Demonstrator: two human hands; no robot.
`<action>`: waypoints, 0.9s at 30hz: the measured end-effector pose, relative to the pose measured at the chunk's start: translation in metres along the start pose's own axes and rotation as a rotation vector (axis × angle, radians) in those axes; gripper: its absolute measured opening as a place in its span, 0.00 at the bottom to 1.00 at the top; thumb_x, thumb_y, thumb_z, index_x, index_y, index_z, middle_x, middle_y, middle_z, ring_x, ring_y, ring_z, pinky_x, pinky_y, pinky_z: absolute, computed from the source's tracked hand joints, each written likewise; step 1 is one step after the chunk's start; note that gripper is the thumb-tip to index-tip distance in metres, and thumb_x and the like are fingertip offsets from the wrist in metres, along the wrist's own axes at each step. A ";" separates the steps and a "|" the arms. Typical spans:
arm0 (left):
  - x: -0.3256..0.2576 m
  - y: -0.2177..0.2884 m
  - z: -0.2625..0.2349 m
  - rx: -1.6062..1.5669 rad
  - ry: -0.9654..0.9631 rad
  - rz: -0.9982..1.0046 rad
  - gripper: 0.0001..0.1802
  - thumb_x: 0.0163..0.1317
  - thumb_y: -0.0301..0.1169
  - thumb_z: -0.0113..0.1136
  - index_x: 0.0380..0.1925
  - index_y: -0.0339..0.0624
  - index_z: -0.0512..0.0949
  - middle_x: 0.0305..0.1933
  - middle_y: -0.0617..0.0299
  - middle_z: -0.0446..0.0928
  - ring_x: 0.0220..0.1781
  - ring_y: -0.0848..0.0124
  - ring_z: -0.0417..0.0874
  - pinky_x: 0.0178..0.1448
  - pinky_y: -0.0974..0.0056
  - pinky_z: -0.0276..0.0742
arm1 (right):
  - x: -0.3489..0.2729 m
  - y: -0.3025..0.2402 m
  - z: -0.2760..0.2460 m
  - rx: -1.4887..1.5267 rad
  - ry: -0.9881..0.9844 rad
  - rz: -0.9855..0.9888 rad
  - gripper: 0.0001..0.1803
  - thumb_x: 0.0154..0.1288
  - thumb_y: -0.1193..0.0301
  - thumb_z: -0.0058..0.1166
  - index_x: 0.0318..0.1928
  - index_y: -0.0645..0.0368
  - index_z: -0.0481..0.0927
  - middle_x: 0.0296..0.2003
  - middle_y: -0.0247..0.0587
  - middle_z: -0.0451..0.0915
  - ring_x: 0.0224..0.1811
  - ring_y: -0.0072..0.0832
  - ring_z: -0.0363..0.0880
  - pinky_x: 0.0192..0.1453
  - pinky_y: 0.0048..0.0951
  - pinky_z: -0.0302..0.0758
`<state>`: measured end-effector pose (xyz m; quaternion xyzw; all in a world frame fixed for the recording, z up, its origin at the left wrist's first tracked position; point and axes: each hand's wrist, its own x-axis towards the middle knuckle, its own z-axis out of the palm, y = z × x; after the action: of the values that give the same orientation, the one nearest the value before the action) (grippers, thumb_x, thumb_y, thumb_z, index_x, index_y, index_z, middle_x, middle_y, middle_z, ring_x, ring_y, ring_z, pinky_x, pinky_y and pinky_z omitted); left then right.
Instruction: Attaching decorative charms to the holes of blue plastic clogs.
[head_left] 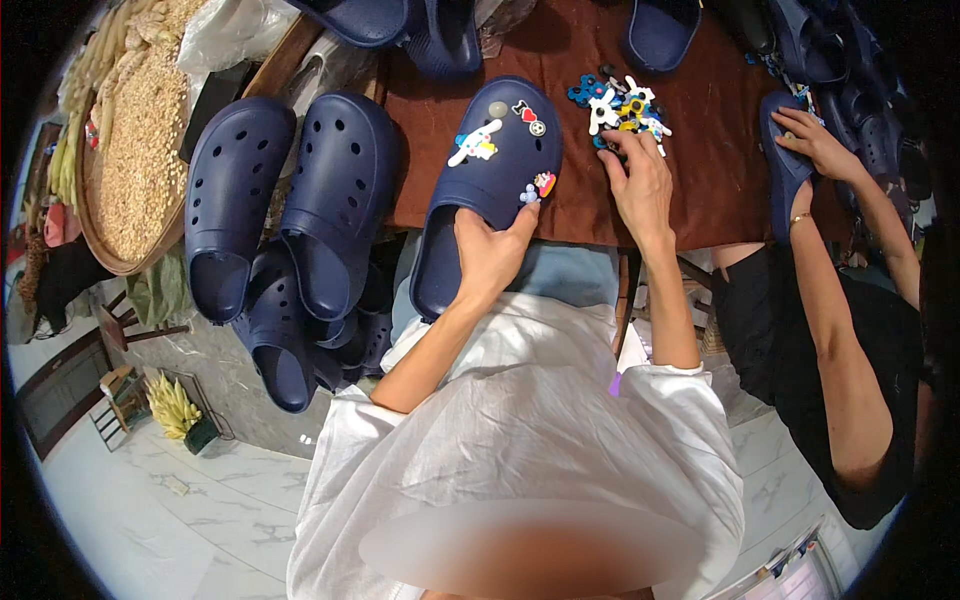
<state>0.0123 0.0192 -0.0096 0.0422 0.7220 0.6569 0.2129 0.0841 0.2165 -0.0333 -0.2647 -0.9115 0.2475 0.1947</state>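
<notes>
"Where's the shoe, from where you're standing?"

"The navy-blue foam clog with a rounded toe is at the near edge of the brown cloth-covered bench. Its long axis runs far to near, toe away and leaning slightly right, heel out over the edge."

"Who has hold of it?"

"The left hand. That grip is clamped on the clog's right wall, thumb at the foot opening. There's a white figure-shaped charm with blue and yellow on the clog's toe."

"And the other hand?"

"The right hand is right of the clog, fingers at the near edge of a heap of small white, blue, black and yellow charms. Whether that grip is together on a piece, I can't tell."

"How do heap and clog lie?"

"The heap is to the right of the clog's toe half, bare cloth between, and the right hand is clearly the nearer."

"Anything else about?"

"Left of the clog, two plain navy clogs with round holes. Well to its right, a co-worker's hand on another navy clog."
</notes>
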 end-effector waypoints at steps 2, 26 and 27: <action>0.001 -0.007 0.002 0.019 0.013 0.020 0.22 0.53 0.29 0.70 0.41 0.19 0.78 0.45 0.42 0.83 0.47 0.60 0.85 0.54 0.59 0.79 | 0.004 0.003 0.001 -0.015 0.003 -0.024 0.10 0.63 0.70 0.61 0.45 0.55 0.81 0.36 0.46 0.74 0.40 0.46 0.77 0.43 0.43 0.73; -0.009 0.015 -0.029 -0.238 -0.339 -0.123 0.21 0.60 0.17 0.60 0.54 0.28 0.71 0.49 0.57 0.79 0.49 0.75 0.81 0.53 0.71 0.77 | -0.046 -0.085 0.002 0.691 -0.223 0.072 0.07 0.66 0.76 0.58 0.44 0.62 0.83 0.34 0.39 0.81 0.32 0.22 0.80 0.35 0.25 0.75; -0.009 0.013 -0.030 -0.248 -0.330 -0.122 0.20 0.61 0.17 0.60 0.53 0.28 0.72 0.48 0.57 0.80 0.48 0.76 0.81 0.51 0.72 0.77 | -0.046 -0.085 0.003 0.692 -0.224 0.072 0.07 0.66 0.76 0.58 0.44 0.62 0.83 0.34 0.39 0.81 0.32 0.22 0.80 0.35 0.25 0.75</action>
<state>0.0066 -0.0095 0.0067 0.0788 0.5922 0.7110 0.3710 0.0862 0.1259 0.0010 -0.1863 -0.7797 0.5751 0.1630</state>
